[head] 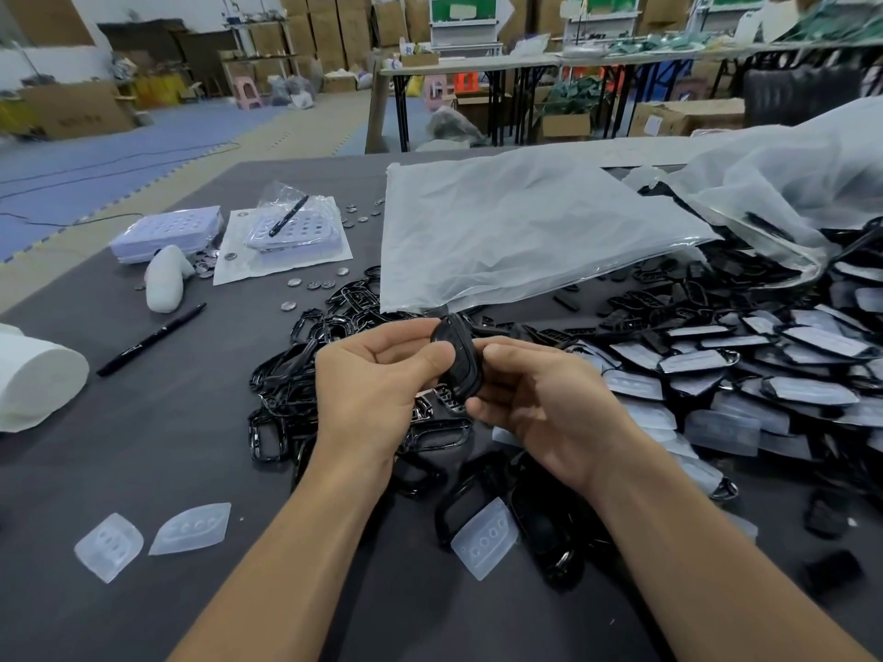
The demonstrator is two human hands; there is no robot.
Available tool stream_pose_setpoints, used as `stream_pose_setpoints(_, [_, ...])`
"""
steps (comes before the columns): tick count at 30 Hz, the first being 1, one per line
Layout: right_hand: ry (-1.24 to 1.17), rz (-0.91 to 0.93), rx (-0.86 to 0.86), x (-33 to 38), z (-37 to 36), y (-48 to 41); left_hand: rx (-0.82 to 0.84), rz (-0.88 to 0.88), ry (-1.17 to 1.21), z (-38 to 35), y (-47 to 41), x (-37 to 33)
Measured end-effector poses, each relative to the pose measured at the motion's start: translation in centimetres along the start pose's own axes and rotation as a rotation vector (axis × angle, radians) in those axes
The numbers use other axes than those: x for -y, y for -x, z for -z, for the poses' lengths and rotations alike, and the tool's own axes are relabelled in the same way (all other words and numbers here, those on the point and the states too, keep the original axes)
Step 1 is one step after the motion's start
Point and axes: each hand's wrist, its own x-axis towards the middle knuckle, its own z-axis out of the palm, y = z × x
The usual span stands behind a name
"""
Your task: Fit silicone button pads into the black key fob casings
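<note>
Head camera: a person's left hand and right hand meet above the middle of a grey work table, both holding one black key fob casing. The left thumb and fingers pinch its left edge. The right thumb and curled fingers close on its right and lower edge. The casing is raised clear of the table. Its long axis runs near upright in the picture, leaning a little to the left at the top. The upper end points away from the person, toward a translucent plastic bag lying flat behind it. Whether a pad already sits inside the casing cannot be told.

Three loose silicone button pads lie on the table near the person: two side by side at lower left, and one between the forearms, resting against black parts. A heap of black frames spreads under and to the left of the hands. To the right, a larger pile of casings with pale pads spills from a second bag.

Further left lie a black pen, a white roll, scattered coin cells and two white trays.
</note>
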Motion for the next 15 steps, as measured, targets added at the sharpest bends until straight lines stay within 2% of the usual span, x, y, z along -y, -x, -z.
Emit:
stream_pose_setpoints(7, [-0.010,-0.065,-0.053,-0.07,-0.47,0.10,0.043,-0.037,0.047,0.22,0.07,0.12])
stream_pose_setpoints(15, [-0.007,-0.081,-0.031,-0.25,-0.79,0.11,-0.002,-0.101,-0.047,0.63,-0.25,0.62])
